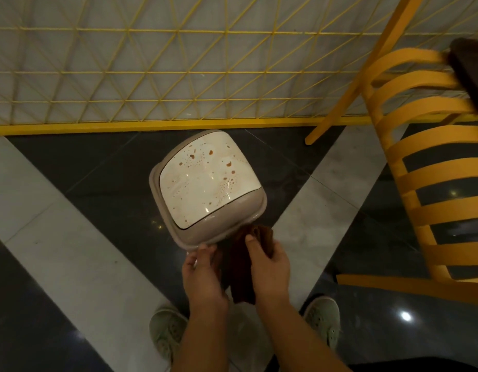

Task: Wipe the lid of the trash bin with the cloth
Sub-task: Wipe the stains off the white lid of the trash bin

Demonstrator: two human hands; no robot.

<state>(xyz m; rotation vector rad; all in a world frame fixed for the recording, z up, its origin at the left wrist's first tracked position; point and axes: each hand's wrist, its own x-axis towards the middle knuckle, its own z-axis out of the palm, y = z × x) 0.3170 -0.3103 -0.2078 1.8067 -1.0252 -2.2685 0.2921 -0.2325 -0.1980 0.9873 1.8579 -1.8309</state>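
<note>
A small beige trash bin (227, 224) stands on the floor in the middle of the view. Its white lid (205, 183) is spattered with brown-orange drops, mostly on the far and right parts. A dark brown cloth (240, 267) hangs just below the bin's near edge, held between both hands. My left hand (203, 272) grips the cloth's left side, fingertips close to the bin's rim. My right hand (270, 261) holds the cloth's right side, thumb on top. The cloth is off the lid.
A yellow wire-grid panel (179, 76) on a yellow base bar stands right behind the bin. A yellow slatted chair (431, 162) fills the right side, a dark cushion (471, 76) on it. My two shoes (168, 331) stand on the glossy dark-and-grey tiled floor.
</note>
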